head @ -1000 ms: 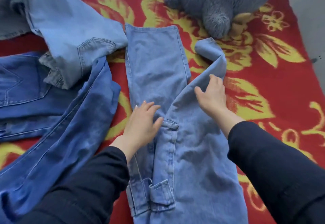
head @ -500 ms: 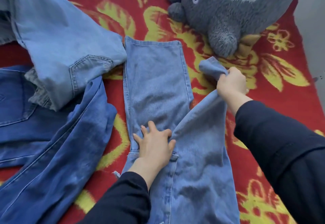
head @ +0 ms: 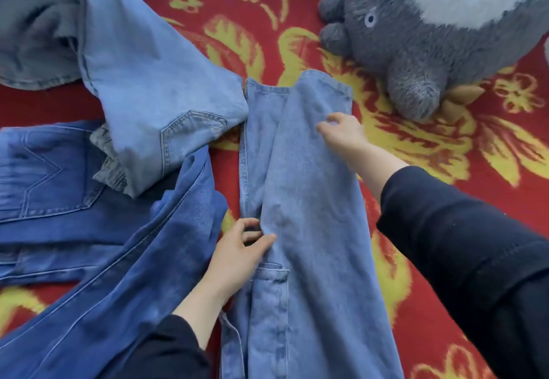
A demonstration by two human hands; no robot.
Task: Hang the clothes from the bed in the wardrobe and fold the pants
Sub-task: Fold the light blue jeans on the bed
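A pair of light blue jeans (head: 300, 188) lies lengthwise in the middle of the bed, on a red blanket (head: 445, 146) printed with yellow flowers and leaves. One leg is laid over the other, slightly askew, so that a strip of the lower leg shows along the left side, and the two hems end close together at the far end. The left hand (head: 237, 256) sits at the near end of that strip, where the legs meet: its thumb lies on top of the upper leg, its fingers curl into the dark gap under the edge, and so its grip is clamped on the fold of denim. The right hand (head: 341, 132) is on the right edge of the upper leg, near the hem, with bent fingers whose tips touch the cloth; whether its grip has caught any cloth I cannot tell. Both arms wear black sleeves (head: 463, 245). Left of the folded pair a pair of pale jeans (head: 154, 87) lies crumpled, a stitched back pocket facing up, its corner touching the lower leg. Beneath and in front of it spreads a pair of dark blue jeans (head: 104, 259), one leg running beside the left wrist. A grey plush toy (head: 416, 48) with a white belly sits at the far right, near the hems.
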